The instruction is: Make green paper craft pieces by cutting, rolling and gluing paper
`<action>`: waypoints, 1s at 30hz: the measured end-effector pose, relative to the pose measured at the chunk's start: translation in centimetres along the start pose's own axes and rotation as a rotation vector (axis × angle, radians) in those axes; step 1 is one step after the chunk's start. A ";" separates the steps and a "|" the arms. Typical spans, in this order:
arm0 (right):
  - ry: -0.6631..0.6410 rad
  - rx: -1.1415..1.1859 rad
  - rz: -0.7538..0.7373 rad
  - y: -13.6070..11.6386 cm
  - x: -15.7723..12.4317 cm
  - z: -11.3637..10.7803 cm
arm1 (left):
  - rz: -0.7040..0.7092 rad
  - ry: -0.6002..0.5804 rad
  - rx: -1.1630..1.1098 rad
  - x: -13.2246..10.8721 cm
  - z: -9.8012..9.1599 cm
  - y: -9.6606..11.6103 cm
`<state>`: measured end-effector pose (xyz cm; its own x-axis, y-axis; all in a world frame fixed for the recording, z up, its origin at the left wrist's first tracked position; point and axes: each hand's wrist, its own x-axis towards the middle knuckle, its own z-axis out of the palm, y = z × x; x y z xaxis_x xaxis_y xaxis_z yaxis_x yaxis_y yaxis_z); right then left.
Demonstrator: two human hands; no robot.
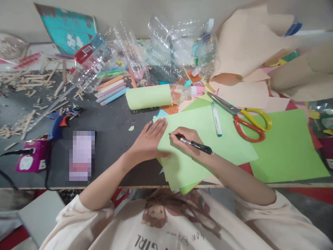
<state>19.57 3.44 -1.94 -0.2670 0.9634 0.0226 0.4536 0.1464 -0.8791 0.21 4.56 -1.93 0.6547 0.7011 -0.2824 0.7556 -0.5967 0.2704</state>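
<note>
Clearly, the pale green paper lies on the tabletop right under the right hand, which is closed around a black pen with thumb and fingers gathered near its point. That point is at the sheet's upper left part, beside a faint mark, though whether it presses on the surface is too small to tell. Flat and unclenched, the left hand rests over the sheet's left edge, its fingers close together and reaching toward the upper corner, its thumb spread out below; the pen's tip sits in the gap just to the right of those fingers. A white marker lies on the paper beyond the right hand, and next to it are scissors (one handle loop yellow, the other red) with their blades together, the loops reaching over a brighter green sheet at the right. Beyond both hands, a bottle wrapped in pale green lies on its side, its neck to the right. A phone lies well to the left of the left hand, near a blue glue gun.
</note>
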 end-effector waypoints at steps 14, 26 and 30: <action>0.013 -0.010 0.012 0.1 0.1 -0.4 | 0.002 0.016 0.000 0.0 0.2 -0.1; 0.060 0.035 0.011 0.1 0.3 -0.5 | -0.013 -0.004 0.002 0.0 0.1 -0.2; 0.206 0.127 0.103 0.4 0.4 -1.3 | -0.020 -0.021 0.002 0.1 0.0 -0.1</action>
<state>20.73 4.12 -1.63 -0.0405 0.9991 0.0152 0.3550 0.0286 -0.9344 0.19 4.65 -1.94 0.6401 0.7044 -0.3068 0.7683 -0.5839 0.2624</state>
